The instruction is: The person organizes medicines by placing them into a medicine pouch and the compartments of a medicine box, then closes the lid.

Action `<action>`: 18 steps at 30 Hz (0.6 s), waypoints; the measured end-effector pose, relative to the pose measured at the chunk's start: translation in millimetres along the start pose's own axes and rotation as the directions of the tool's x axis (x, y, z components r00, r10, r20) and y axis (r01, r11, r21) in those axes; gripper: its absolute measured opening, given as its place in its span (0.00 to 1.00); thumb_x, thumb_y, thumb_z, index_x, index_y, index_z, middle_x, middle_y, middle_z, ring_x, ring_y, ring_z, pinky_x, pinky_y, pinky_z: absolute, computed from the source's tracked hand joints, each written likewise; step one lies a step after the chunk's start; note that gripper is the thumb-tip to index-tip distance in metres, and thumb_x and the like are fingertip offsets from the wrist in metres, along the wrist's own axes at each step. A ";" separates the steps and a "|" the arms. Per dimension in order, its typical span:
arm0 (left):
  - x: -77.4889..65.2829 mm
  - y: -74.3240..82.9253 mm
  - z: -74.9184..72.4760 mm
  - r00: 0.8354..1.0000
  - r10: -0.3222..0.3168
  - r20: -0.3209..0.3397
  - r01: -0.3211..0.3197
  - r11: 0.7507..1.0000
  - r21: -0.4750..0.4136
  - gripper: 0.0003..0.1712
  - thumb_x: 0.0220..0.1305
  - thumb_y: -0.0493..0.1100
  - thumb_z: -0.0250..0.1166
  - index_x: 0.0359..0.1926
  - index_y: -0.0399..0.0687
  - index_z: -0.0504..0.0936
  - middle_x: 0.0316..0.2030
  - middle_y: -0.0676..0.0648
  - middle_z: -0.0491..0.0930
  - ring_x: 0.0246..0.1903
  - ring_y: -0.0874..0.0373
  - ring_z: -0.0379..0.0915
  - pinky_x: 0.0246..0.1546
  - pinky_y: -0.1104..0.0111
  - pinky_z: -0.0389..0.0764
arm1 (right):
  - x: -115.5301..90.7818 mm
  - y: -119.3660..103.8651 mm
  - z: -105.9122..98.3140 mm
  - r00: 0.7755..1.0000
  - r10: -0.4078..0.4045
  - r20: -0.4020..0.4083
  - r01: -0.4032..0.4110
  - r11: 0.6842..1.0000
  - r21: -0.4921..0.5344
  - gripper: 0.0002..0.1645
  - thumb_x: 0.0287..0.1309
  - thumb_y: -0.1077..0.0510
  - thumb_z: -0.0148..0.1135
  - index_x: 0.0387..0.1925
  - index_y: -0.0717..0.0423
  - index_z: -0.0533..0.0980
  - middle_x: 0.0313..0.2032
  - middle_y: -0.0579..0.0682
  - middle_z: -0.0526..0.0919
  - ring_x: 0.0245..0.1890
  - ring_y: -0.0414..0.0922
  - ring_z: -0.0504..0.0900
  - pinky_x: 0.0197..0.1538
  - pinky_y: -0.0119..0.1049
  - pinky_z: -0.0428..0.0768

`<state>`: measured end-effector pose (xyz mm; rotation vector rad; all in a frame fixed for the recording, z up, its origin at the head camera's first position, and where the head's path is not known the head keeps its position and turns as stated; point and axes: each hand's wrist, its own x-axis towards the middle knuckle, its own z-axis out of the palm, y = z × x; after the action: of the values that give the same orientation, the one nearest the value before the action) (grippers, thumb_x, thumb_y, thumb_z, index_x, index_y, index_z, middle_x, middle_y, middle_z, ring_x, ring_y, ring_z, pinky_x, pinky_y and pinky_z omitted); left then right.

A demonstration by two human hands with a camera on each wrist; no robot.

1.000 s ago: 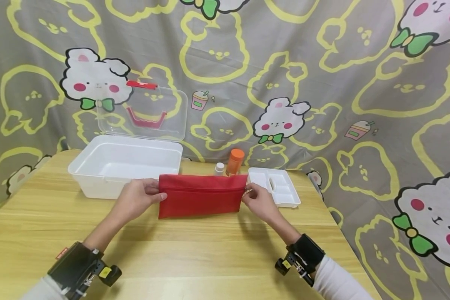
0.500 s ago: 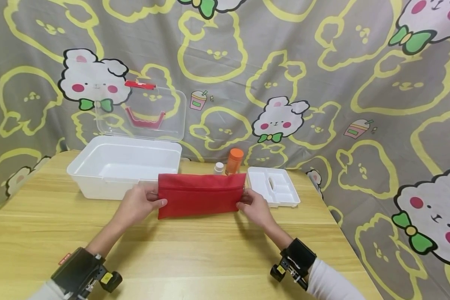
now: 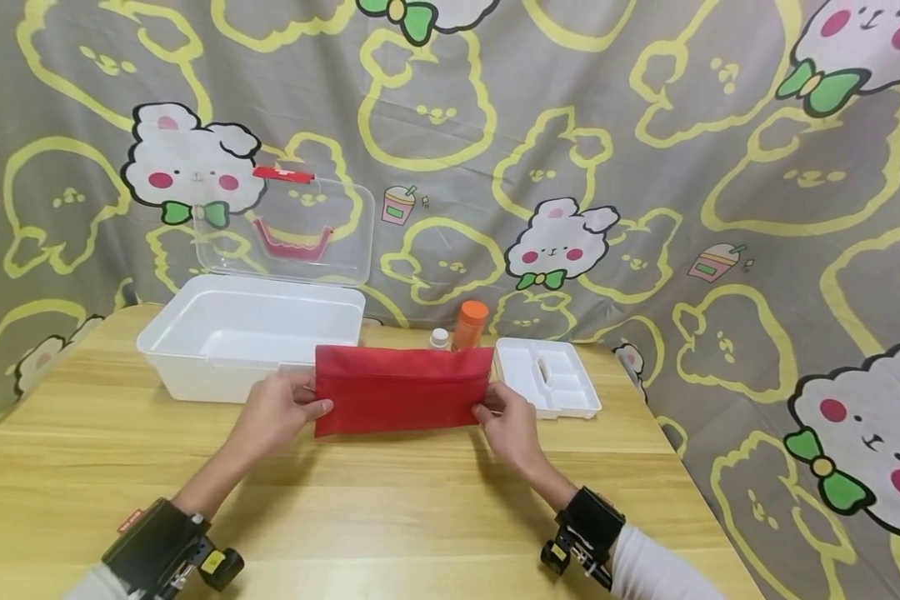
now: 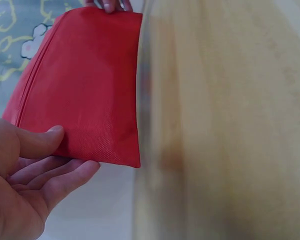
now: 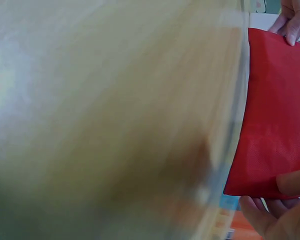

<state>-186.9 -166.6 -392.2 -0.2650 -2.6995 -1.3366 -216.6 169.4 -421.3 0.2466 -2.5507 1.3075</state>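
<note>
A flat red zippered pouch [image 3: 401, 400] stands upright, broad side toward me, over the middle of the table. At its left edge my left hand [image 3: 277, 408] pinches it, thumb on the near face and fingers behind. My right hand [image 3: 512, 417] grips the right edge in the same way. The left wrist view shows the zipper line running along the pouch [image 4: 85, 85] near its upper edge, with the left thumb [image 4: 40, 142] pressed on the fabric. In the right wrist view the right hand [image 5: 285, 210] holds the pouch's near corner.
Behind the left hand stands a white box [image 3: 217, 375] with its clear lid [image 3: 345, 225] raised. Partly hidden behind the pouch are a white-capped bottle [image 3: 439, 337] and an orange bottle [image 3: 469, 325]. A white compartment tray [image 3: 570, 387] lies at the right on the wooden table [image 3: 390, 517].
My right hand has shifted slightly down and left along the pouch's right edge, and its thumb now lies on the near face. The left hand keeps its hold.
</note>
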 end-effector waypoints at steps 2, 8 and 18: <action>2.2 6.8 -8.3 1.000 -0.014 0.006 0.014 1.000 0.011 0.14 0.61 0.36 0.72 0.48 0.36 0.86 0.39 0.39 0.89 0.41 0.43 0.88 0.41 0.57 0.89 | 3.2 -6.3 -3.3 1.000 -0.020 -0.017 0.020 1.000 -0.013 0.08 0.57 0.69 0.66 0.37 0.55 0.83 0.36 0.52 0.89 0.38 0.47 0.89 0.43 0.40 0.88; 14.9 34.4 -47.9 0.995 -0.095 0.015 0.094 0.994 0.064 0.16 0.63 0.41 0.71 0.49 0.38 0.84 0.42 0.36 0.88 0.42 0.42 0.88 0.41 0.55 0.87 | 24.5 -38.1 -13.9 0.995 -0.096 -0.036 0.095 0.995 -0.029 0.10 0.58 0.67 0.67 0.41 0.55 0.84 0.36 0.51 0.89 0.36 0.45 0.89 0.43 0.41 0.87; 64.0 70.6 -117.4 0.986 -0.111 -0.121 0.125 0.985 0.116 0.22 0.64 0.44 0.71 0.54 0.36 0.80 0.47 0.31 0.85 0.39 0.41 0.87 0.43 0.49 0.86 | 81.6 -107.1 -20.7 0.991 -0.129 -0.038 0.129 0.992 0.003 0.15 0.63 0.63 0.66 0.52 0.59 0.81 0.43 0.56 0.89 0.44 0.49 0.90 0.47 0.43 0.89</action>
<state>-231.6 -211.5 -254.9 -0.0164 -2.7239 -1.1683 -262.2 121.7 -302.1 0.3780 -2.4556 1.2592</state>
